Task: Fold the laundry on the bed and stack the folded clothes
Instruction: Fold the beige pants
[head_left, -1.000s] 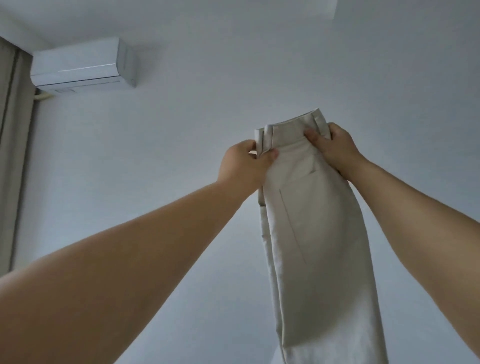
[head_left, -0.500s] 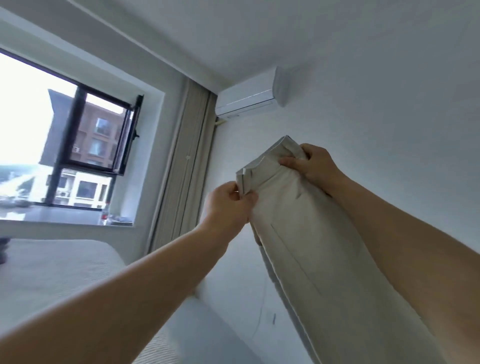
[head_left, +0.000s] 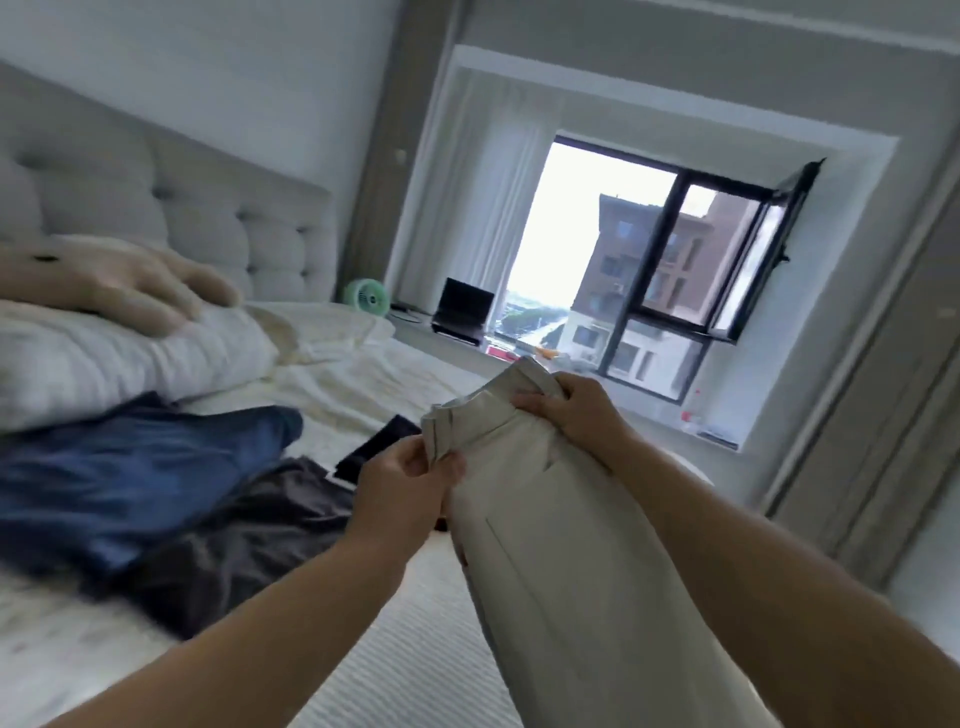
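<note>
At lower centre, both hands, left (head_left: 410, 480) and right (head_left: 574, 410), pinch the waistband of beige trousers (head_left: 571, 561) held above the white bed (head_left: 415, 649). Left of them lie a dark garment (head_left: 234, 545) and blue jeans (head_left: 130, 467); beyond, a pillow (head_left: 119, 353), tufted headboard (head_left: 208, 208), green fan (head_left: 366, 297) and window (head_left: 649, 270).

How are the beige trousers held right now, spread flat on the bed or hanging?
Hanging, doubled lengthwise: the left hand and right hand pinch the beige trousers at the waistband, legs trailing down.

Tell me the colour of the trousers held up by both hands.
Light beige, plain with no pattern; the trousers show clearly in the head view.
</note>
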